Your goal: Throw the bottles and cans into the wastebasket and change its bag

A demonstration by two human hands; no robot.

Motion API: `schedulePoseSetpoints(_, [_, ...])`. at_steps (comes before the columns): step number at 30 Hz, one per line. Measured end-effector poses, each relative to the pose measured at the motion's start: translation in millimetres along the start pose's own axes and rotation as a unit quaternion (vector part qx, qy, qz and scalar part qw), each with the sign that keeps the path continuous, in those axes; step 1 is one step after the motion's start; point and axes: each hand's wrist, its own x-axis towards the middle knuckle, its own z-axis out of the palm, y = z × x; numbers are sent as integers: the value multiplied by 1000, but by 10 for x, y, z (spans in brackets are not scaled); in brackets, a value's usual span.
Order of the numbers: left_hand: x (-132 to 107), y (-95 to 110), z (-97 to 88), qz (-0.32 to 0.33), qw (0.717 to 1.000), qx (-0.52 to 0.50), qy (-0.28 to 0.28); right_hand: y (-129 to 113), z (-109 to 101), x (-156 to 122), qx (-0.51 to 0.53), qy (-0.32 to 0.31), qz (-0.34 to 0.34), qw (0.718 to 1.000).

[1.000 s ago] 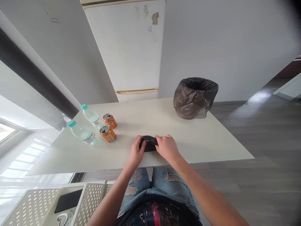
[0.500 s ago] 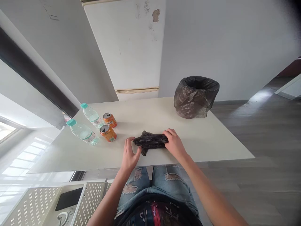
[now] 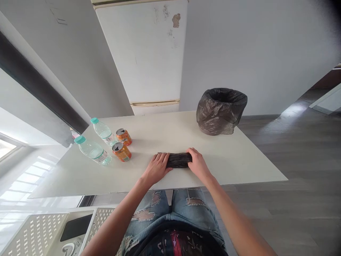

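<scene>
Rolled black plastic bag (image 3: 179, 160) lies flat on the white surface (image 3: 234, 160), near the front edge, roughly centred in front of the person. Long axis runs left-right, parallel to that front edge; no end is pointed toward or away from the person.

Left hand (image 3: 157, 167) lies palm-down over the bag's left end, fingers spread forward across it. Right hand (image 3: 197, 164) covers the right end, fingers curled around it. Both hands are on the bag; only the middle stretch of the roll shows between them. Can't tell whether the left hand actually grips the end or just presses it flat, as the palm hides it.

Left of the bag: two orange cans (image 3: 122, 152), upright, tops open, close to each other. Further left, two clear water bottles (image 3: 91, 150) with teal caps lie on their sides, caps pointing left and away.

Far right corner of the surface: bin lined with a dark bag (image 3: 220, 111), well apart from the hands. White fridge (image 3: 149, 53) stands behind the surface.
</scene>
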Motion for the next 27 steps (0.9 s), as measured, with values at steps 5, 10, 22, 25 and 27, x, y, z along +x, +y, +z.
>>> schedulePoseSetpoints(5, [-57, -20, 38, 6, 1000, 30, -4, 92, -389, -12, -30, -156, -22, 987])
schedulePoseSetpoints(10, [-42, 3, 48, 19, 998, 55, -26, -312, -255, -46, -117, -46, -174, 977])
schedulePoseSetpoints(22, [-179, -59, -125, 6, 995, 89, -47, -136, 437, -117, -191, -106, -210, 953])
schedulePoseSetpoints(25, [-254, -91, -206, -7, 991, 114, -64, -153, 425, -123, -188, -108, -202, 955])
schedulePoseSetpoints(27, [-311, -73, -248, -25, 990, 129, -57, -176, 435, -131, -185, -108, -199, 956])
